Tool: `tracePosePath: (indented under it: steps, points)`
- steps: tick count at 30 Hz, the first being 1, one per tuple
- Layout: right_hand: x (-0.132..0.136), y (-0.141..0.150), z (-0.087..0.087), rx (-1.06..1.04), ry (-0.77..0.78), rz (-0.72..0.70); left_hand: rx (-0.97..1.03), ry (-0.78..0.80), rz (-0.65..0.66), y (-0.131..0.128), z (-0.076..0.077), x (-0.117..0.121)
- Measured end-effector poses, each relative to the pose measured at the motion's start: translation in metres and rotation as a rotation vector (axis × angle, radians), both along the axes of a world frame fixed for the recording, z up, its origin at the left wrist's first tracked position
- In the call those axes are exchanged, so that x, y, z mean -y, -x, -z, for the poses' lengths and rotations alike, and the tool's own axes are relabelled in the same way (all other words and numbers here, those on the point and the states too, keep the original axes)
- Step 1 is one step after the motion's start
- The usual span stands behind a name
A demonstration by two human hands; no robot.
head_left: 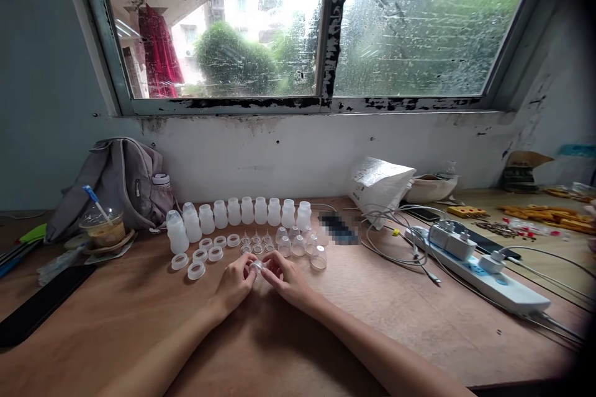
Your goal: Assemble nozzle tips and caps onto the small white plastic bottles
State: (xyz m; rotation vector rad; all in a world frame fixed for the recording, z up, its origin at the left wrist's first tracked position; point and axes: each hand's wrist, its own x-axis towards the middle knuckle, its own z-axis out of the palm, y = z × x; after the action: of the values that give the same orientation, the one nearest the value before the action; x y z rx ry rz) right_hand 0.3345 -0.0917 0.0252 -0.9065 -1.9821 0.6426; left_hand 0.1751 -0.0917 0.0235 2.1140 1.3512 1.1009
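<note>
My left hand (236,280) and my right hand (288,279) meet at the middle of the table, fingers closed around a small translucent baby bottle part (257,267). Fingers cover much of it, so its exact kind is unclear. Just beyond them stand several clear bottle nipples (256,240). White collar rings (196,270) lie to the left, some close to my left hand. Clear dome caps (318,258) are grouped on the right. Behind all these, small frosted baby bottles (233,212) form a curved row; the two leftmost, including one bottle (177,234), have tops fitted.
On the left are a grey backpack (121,180), an iced drink cup (103,228) and a black flat object (41,304). A white power strip (484,279) with tangled cables (395,248) lies right. A silvery bag (379,183) leans near the wall.
</note>
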Motion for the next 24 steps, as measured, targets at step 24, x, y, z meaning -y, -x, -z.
tracePosePath:
  steps: [24]
  points:
    - [-0.012,-0.007,0.008,0.028,-0.165,0.096,0.277,0.156,0.137,0.005,-0.005,0.000]
